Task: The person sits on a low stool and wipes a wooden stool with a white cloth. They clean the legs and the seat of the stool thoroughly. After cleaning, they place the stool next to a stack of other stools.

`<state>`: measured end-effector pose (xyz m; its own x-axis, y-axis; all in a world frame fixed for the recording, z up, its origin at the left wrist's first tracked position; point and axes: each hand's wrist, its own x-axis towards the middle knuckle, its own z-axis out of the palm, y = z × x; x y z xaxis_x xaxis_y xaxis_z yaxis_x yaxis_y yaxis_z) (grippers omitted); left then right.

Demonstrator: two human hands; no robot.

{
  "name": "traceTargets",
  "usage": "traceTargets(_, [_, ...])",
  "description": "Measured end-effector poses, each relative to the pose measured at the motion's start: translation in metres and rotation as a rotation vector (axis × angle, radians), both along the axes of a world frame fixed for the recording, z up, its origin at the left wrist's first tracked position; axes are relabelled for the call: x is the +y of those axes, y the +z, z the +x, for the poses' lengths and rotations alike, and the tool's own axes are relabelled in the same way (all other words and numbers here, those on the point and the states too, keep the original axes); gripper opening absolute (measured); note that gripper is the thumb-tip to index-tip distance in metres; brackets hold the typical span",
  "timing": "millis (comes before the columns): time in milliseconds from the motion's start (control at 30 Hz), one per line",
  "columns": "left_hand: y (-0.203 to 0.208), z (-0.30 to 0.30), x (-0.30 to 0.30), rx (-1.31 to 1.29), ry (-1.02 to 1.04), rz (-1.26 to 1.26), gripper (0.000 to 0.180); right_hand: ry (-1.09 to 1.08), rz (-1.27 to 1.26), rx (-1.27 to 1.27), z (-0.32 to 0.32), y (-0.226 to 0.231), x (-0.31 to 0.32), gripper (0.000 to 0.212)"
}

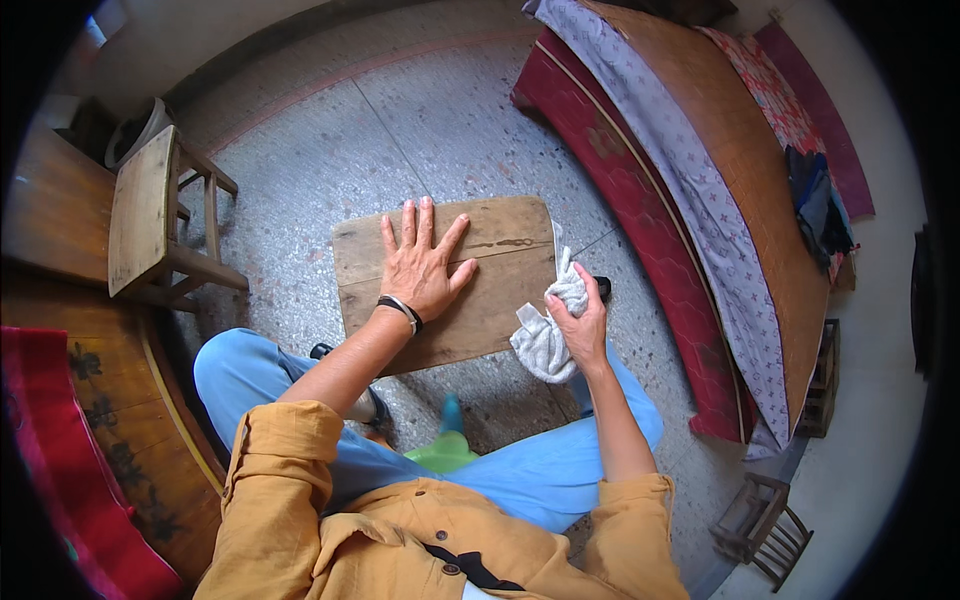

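A left hand (420,280) lies spread flat on a bench (455,335) as the right hand (586,326) grips a cloth (540,348) whose loose folds could snag its corner.

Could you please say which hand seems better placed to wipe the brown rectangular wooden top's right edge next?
Probably the right hand: it holds the bunched white cloth beside that edge, while the left hand lies flat on the wooden top.

Wooden top (450,335): left hand (418,280) laid flat on it. Bed (640,215) covered by brown mat (720,170); dark clothes (820,205) piled there. Stool (145,210) supported by speckled floor (310,155).
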<state>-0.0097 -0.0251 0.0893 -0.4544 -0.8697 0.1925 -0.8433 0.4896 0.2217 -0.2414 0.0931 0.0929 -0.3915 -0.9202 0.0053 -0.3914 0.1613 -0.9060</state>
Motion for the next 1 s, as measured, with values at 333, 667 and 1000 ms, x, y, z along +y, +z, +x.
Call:
traceTargets(333, [0.001, 0.000, -0.002, -0.014, -0.011, 0.000, 0.063, 0.092, -0.110, 0.170, -0.014, -0.011, -0.152, 0.067])
traceTargets(667, [-0.002, 0.004, 0.000, -0.003, 0.005, -0.005, 0.063, 0.052, -0.072, 0.023, 0.003, -0.003, -0.031, 0.066])
traceTargets(1000, [-0.003, 0.003, 0.000, 0.000, -0.003, -0.014, 0.062, 0.052, -0.073, 0.057, -0.012, -0.022, -0.112, 0.063])
